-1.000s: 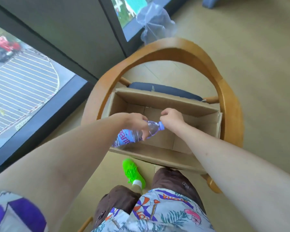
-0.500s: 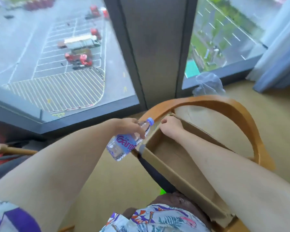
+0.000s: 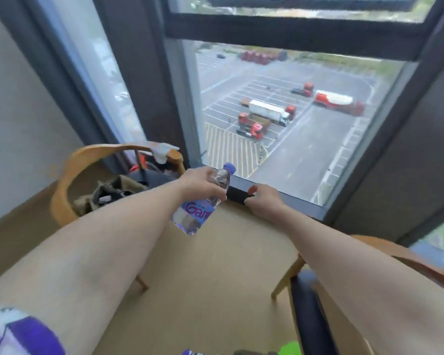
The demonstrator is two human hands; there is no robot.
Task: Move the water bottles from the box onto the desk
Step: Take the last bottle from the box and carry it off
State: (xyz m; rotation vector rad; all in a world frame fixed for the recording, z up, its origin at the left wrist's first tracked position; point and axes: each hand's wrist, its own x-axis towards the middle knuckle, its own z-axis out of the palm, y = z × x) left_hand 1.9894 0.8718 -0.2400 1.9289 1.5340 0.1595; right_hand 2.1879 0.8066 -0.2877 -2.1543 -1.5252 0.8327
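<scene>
The scene is lit evenly by soft daylight admitted through the window (image 3: 280,119); no glare is seen on the glass. Only faint shadows are cast on the floor (image 3: 210,278). Motion blur is spread over the whole frame (edges of the chair (image 3: 69,170) are smeared). Straight lines of the window frame are bent by wide-angle distortion.

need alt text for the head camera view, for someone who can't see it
The left hand holds a clear water bottle with a purple cap and label, tilted, above a beige floor. The empty right hand reaches toward a window sill, with a car park outside. A wooden chair piled with belongings stands to the left.
</scene>
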